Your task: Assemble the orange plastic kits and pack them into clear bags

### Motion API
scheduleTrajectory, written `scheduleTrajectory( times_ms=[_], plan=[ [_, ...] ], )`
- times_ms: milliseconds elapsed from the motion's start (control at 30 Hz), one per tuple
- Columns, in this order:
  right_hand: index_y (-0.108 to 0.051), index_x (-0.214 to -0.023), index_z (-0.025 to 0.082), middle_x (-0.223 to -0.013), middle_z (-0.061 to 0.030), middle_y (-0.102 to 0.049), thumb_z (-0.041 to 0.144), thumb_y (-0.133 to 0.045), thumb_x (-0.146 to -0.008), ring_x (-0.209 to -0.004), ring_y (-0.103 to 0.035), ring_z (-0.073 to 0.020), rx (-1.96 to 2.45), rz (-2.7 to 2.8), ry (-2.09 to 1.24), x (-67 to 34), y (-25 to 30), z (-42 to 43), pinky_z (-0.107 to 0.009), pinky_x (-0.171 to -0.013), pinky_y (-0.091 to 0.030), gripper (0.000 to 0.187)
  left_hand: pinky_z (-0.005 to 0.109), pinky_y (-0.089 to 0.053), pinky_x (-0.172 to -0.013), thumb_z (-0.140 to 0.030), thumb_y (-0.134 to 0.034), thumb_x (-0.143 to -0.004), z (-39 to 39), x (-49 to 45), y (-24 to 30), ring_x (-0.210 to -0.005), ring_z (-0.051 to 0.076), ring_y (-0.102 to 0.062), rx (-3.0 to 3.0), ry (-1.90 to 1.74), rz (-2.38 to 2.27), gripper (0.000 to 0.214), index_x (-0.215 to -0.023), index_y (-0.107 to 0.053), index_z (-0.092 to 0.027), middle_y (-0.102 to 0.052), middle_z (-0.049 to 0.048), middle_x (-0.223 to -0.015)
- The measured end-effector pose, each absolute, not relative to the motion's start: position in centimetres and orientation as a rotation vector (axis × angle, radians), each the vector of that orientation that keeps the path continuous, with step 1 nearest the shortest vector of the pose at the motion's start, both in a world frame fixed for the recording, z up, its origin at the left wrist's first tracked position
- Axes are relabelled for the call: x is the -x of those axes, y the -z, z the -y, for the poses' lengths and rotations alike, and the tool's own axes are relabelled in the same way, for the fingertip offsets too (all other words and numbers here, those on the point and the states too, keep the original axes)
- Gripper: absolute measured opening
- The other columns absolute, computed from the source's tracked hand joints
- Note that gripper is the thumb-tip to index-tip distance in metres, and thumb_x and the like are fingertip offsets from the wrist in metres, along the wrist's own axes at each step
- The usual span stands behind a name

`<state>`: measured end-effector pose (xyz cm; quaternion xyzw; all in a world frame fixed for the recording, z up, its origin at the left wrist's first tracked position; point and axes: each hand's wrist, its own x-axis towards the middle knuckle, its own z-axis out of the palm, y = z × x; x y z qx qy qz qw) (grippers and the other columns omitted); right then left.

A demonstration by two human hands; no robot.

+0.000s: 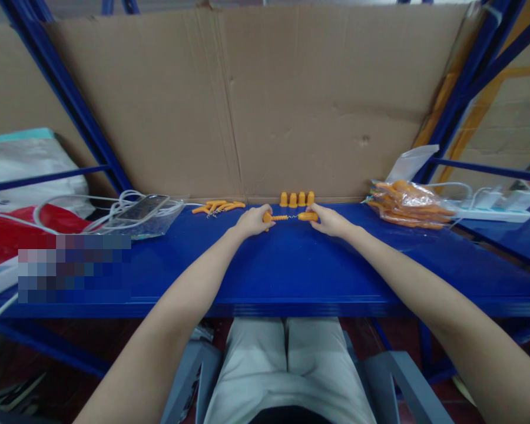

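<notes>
Above the blue shelf, my left hand (255, 221) is closed on an orange threaded plastic piece (279, 218), its ridged shaft pointing right. Facing it, my right hand (329, 221) pinches the orange handle of a corkscrew (308, 217). A thin metal spiral (292, 217) runs between the two orange parts; whether it enters the threaded shaft is too small to tell. Just behind my hands stand several orange cup-shaped caps (293, 201) in a row. Left of my left hand lies a pile of orange corkscrews (218, 206) with metal spirals showing.
A clear bag of orange parts (408, 203) lies at the right, beside a white power strip (494, 213). White cables (132, 203) and a clear plastic pouch (159, 221) are at the left. Cardboard (327, 106) walls off the back of the blue shelf (282, 265).
</notes>
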<state>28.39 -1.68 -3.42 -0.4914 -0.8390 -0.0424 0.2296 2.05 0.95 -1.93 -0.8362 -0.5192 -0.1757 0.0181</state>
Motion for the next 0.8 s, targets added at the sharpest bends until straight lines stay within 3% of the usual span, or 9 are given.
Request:
scheduleTrajectory(
  times_ms=[267,533,667,800],
  plan=[
    [-0.061,-0.119,0.019,-0.116,-0.0128,-0.063,0.02,-0.052,-0.086,-0.106,-0.062,-0.0262,1.029,2.305,0.15,-27.6,4.2,1.0,-0.044,-0.095,-0.049,0.035,0.026,-0.045,-0.071,-0.037,-0.065,-0.082,-0.5,-3.1,2.3,-0.081,0.019,-0.066,2.709,0.641,1.503,0.029,-0.106,-0.058,-0.022,-0.07,0.0019,-0.083],
    [-0.064,-0.122,0.02,-0.117,-0.0118,-0.066,0.024,-0.055,-0.087,-0.108,-0.063,-0.0255,1.047,2.293,0.094,-27.6,4.1,0.9,-0.044,-0.098,-0.048,0.036,0.028,-0.049,-0.076,-0.032,-0.066,-0.083,-0.4,-3.1,2.3,-0.084,0.02,-0.068,2.697,0.691,1.493,0.024,-0.103,-0.057,-0.022,-0.07,0.0014,-0.081],
    [-0.062,-0.123,0.02,-0.123,-0.0113,-0.065,0.026,-0.059,-0.085,-0.115,-0.061,-0.0261,1.113,2.234,-0.031,-27.2,4.2,0.9,-0.046,-0.101,-0.046,0.039,0.024,-0.051,-0.06,-0.027,-0.063,-0.086,-0.3,-3.2,2.2,-0.058,0.014,-0.064,2.793,0.817,1.633,0.021,-0.104,-0.054,-0.021,-0.067,-0.0018,-0.069],
    [-0.054,-0.126,0.018,-0.126,-0.0142,-0.061,0.024,-0.068,-0.078,-0.105,-0.066,-0.0248,1.136,2.055,-0.337,-27.4,4.8,0.2,-0.044,-0.089,-0.055,0.051,0.019,-0.048,-0.047,-0.022,-0.062,-0.087,0.0,-3.4,2.1,-0.046,0.01,-0.058,2.837,0.917,1.757,0.022,-0.106,-0.051,-0.02,-0.062,-0.0043,-0.061]
  ],
)
